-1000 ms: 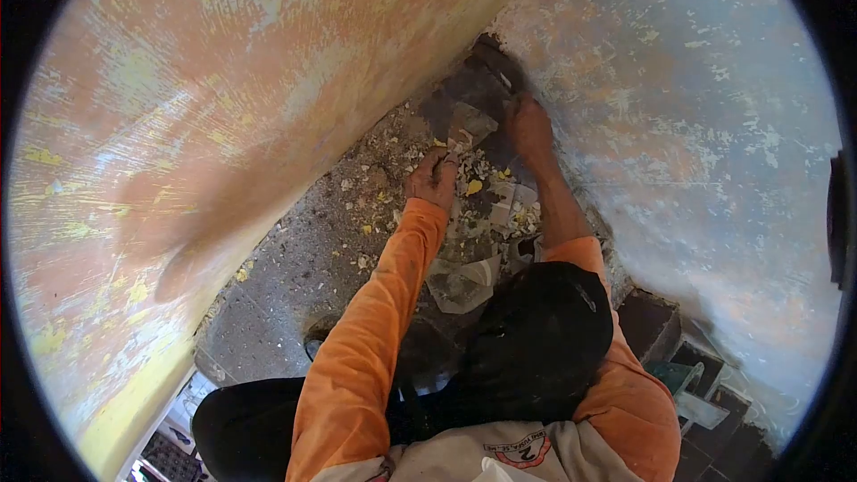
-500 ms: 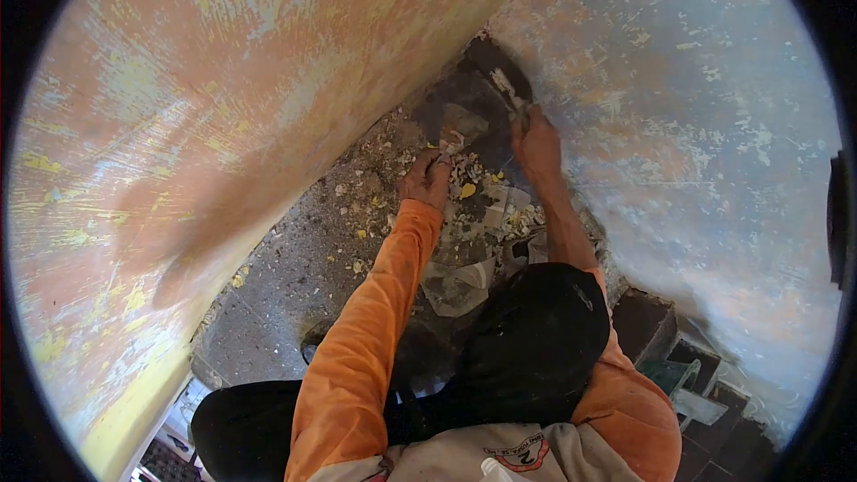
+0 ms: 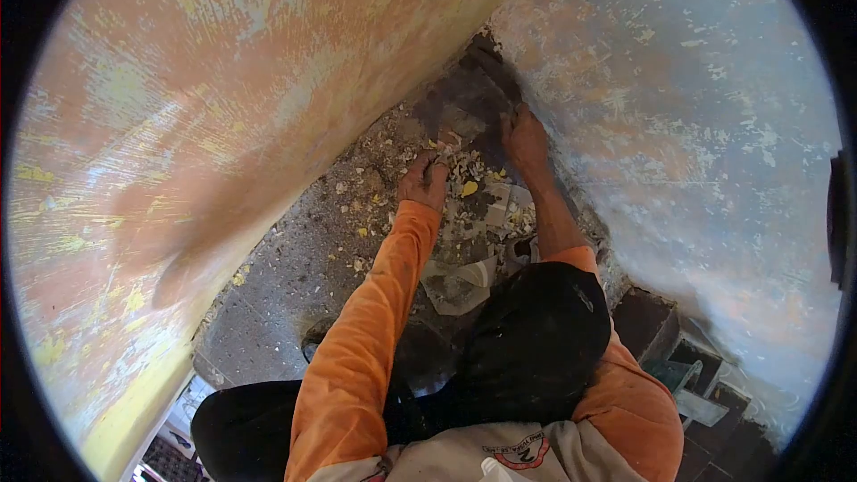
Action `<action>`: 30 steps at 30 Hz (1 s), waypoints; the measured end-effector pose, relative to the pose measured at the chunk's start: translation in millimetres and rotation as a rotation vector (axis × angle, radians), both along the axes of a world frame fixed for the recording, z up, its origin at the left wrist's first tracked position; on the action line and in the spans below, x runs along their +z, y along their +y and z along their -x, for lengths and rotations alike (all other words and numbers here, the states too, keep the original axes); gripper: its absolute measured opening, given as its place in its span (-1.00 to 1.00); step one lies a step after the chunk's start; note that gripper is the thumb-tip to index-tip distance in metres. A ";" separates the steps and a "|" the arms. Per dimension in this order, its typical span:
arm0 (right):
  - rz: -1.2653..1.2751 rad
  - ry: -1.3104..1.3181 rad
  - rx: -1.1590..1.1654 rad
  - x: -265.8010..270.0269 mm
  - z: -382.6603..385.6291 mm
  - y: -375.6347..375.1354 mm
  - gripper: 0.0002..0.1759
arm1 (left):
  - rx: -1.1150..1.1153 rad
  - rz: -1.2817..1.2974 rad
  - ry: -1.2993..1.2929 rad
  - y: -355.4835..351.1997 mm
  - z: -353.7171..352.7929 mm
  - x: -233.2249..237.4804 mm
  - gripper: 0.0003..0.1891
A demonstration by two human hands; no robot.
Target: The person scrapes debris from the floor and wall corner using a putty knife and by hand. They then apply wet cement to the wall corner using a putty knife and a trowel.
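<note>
Deep in the corner, my right hand point(image 3: 527, 143) is closed round the handle of a dark, flat-bladed tool point(image 3: 496, 73). The blade lies low beside the base of the right wall, its far end at the corner. My left hand point(image 3: 423, 182) is over a heap of pale and yellow paint flakes point(image 3: 464, 174), its fingers curled together at the heap's edge. Whatever those fingers hold, if anything, is too small to make out. A broken greyish sheet piece point(image 3: 460, 286) lies on the floor between my forearms.
Scraped orange and yellow wall point(image 3: 223, 80) rises on the left, mottled blue-grey wall point(image 3: 714, 143) on the right. Flakes cover the dusty floor point(image 3: 259, 330). At the lower right, a greenish tool with a flat blade point(image 3: 701, 409) rests by dark steps point(image 3: 643, 317).
The tool in my right hand has turned, its pale-marked face no longer showing, and my right hand has shifted slightly left. My left hand is nearly unmoved.
</note>
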State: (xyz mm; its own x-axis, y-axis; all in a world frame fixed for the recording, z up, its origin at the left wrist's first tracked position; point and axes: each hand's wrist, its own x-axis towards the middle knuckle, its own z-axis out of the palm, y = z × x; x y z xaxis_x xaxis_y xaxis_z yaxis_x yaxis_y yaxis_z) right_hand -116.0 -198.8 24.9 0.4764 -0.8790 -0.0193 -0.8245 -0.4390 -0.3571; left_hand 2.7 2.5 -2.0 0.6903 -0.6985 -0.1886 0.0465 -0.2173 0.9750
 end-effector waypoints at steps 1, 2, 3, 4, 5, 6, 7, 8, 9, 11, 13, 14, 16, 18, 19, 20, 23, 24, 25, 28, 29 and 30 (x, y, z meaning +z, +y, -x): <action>0.032 0.014 0.012 -0.8 1.8 0.7 -0.48 | -0.038 -0.086 0.054 0.8 -2.1 7.9 -0.59; 0.065 0.027 0.025 -0.9 3.8 0.9 -0.50 | -0.076 -0.170 0.106 0.7 -3.6 11.6 -0.54; 0.066 0.026 0.027 0.8 6.6 2.0 -0.50 | -0.074 -0.169 0.105 -1.3 -2.6 4.6 -0.54; 0.129 -0.017 0.065 2.3 12.3 5.1 -0.52 | -0.052 -0.150 0.078 -3.2 -0.2 -6.2 -0.55; 0.191 -0.060 0.104 4.3 18.5 8.3 -0.54 | -0.029 -0.131 0.051 -4.0 2.1 -17.0 -0.55; 0.191 -0.060 0.107 7.9 24.8 11.0 -0.54 | -0.026 -0.131 0.051 -2.8 1.4 -14.8 -0.55; 0.127 -0.043 0.094 12.0 33.7 13.7 -0.57 | -0.034 -0.100 0.040 -0.8 1.6 -10.2 -0.53; 0.065 -0.025 0.079 16.2 41.2 14.7 -0.59 | -0.043 -0.066 0.030 -0.5 2.0 -5.5 -0.52; 0.068 -0.023 0.078 17.1 47.6 14.1 -0.59 | -0.044 -0.063 0.032 -1.4 2.2 -2.8 -0.52; 0.057 0.086 0.029 16.0 59.9 14.0 -0.59 | -0.059 -0.140 -0.016 -0.7 2.9 0.9 -0.49; 0.044 0.065 0.022 9.0 68.8 2.2 -0.60 | -0.060 -0.127 -0.033 -5.2 7.5 -25.5 -0.50; 0.033 0.042 0.021 6.0 75.1 -2.6 -0.61 | -0.054 -0.113 -0.052 -6.2 11.6 -40.3 -0.50; 0.026 0.011 0.028 8.9 83.6 -6.3 -0.62 | -0.037 -0.099 -0.043 -2.3 11.6 -21.8 -0.51; 0.017 -0.015 0.036 11.7 89.8 0.7 -0.62 | -0.018 -0.086 -0.030 2.3 12.2 0.0 -0.53; 0.059 0.001 0.028 15.9 94.2 9.5 -0.62 | -0.016 -0.077 0.008 1.0 11.2 6.8 -0.54; 0.100 0.018 0.020 20.1 99.3 19.0 -0.63 | -0.016 -0.068 0.046 0.2 9.9 10.6 -0.55; -0.018 0.090 -0.138 51.3 101.8 57.1 -0.60 | -0.043 0.022 0.083 -4.5 9.2 -3.6 -0.59; -0.016 0.095 -0.140 57.5 102.0 62.2 -0.60 | -0.045 0.023 0.088 -6.9 8.2 -0.5 -0.59; -0.001 0.099 -0.120 62.3 103.6 67.3 -0.58 | -0.060 -0.033 0.112 -8.7 7.8 2.5 -0.60; 0.054 0.090 -0.057 45.4 104.0 60.2 -0.55 | -0.085 -0.092 0.026 -4.3 12.4 -4.8 -0.57; 0.101 0.070 0.007 33.9 98.8 49.2 -0.53 | -0.075 -0.087 -0.090 -4.6 13.2 -9.4 -0.53; 0.104 0.069 0.009 20.9 93.5 39.8 -0.53 | -0.073 -0.084 -0.090 -4.4 14.4 -6.9 -0.53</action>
